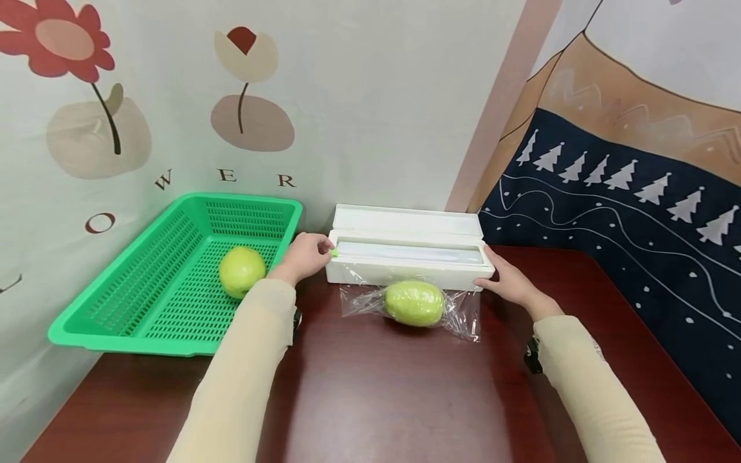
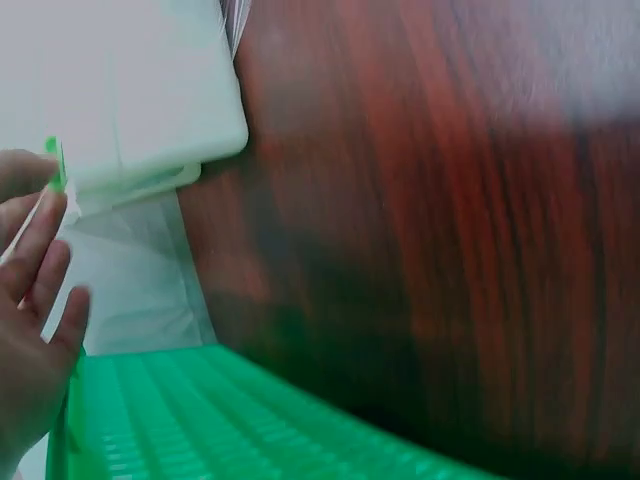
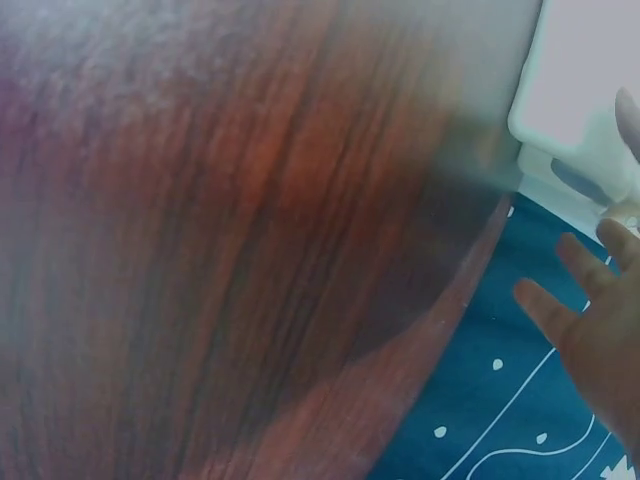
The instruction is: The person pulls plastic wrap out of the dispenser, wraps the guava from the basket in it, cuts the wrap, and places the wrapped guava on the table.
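A white cling film dispenser [image 1: 408, 275] stands on the table with its lid [image 1: 408, 222] raised at the back. At its left end my left hand [image 1: 305, 256] pinches the small green slide cutter [image 1: 334, 253] between thumb and fingers; the left wrist view shows this cutter [image 2: 55, 165] too. My right hand [image 1: 512, 283] holds the dispenser's right end, thumb at the front corner and fingers along the side. In the right wrist view its outer fingers are spread. Against the dispenser's front lies an oval yellow-green fruit [image 1: 414, 303] in clear cling film [image 1: 463, 316], whose ends spread out crumpled.
A green plastic basket [image 1: 116, 345] stands at the left, close to my left forearm, with a round yellow-green fruit [image 1: 241, 271] inside. Printed cloth [image 1: 370, 116] hangs behind the dark wood table [image 1: 399, 399]. A dark blue cloth [image 1: 648, 257] borders its right edge.
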Available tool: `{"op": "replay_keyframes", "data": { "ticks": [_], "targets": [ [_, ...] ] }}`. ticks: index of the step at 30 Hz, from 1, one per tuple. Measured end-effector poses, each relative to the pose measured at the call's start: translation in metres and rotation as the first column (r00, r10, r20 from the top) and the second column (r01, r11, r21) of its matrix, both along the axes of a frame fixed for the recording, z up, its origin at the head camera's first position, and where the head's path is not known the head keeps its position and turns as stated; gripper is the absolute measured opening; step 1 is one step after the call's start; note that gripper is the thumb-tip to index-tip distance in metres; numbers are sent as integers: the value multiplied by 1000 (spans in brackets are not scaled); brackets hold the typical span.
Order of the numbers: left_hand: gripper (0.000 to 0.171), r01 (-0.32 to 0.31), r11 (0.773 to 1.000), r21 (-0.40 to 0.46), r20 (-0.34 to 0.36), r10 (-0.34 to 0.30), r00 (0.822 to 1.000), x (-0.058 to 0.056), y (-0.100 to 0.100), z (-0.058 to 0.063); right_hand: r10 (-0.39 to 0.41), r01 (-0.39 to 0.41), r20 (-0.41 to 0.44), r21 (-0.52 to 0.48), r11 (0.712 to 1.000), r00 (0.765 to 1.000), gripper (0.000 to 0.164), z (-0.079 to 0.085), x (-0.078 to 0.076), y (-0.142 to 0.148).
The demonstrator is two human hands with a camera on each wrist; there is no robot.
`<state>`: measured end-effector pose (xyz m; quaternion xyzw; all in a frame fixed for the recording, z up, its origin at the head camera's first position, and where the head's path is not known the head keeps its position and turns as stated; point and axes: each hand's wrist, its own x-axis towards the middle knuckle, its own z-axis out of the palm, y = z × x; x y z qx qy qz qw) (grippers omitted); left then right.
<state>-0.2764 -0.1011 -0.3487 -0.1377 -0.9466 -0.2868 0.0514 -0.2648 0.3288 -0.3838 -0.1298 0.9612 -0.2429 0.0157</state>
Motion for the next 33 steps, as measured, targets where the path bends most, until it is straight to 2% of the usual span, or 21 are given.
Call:
{"op": "replay_keyframes", "data": {
  "ticks": [3,5,9,12,16,20,23,27,33],
  "targets": [
    [30,-50,998,39,-30,51,998,1,8,-5,-9,9,15,-19,1000,1000,101,0,1,3],
    [32,-54,998,45,-56,56,997,2,13,-9,-20,21,31,-27,999,999,107,0,2,6],
    [33,-16,997,-69,-123,8,992,4,19,-17,-36,37,74,-24,999,997,112,1,6,14],
    [30,-4,986,-168,-180,-27,983,6,20,-23,-36,35,69,6,999,997,103,4,11,19],
    [22,-6,979,-201,-245,-45,968,7,21,-25,-61,61,-38,3,998,997,76,10,15,17],
    [15,20,978,-209,-282,-80,956,8,24,-25,-67,62,-183,-36,997,981,50,14,17,4],
    [12,40,981,-191,-292,-95,952,9,27,-25,-64,60,-266,-23,998,962,41,13,17,-4],
    [12,61,986,-158,-298,-107,949,9,30,-26,-43,53,-328,22,998,944,34,11,19,-12],
    [13,63,988,-137,-301,-103,948,10,31,-26,-5,38,-420,70,997,908,12,10,20,-19]
  ]
}}
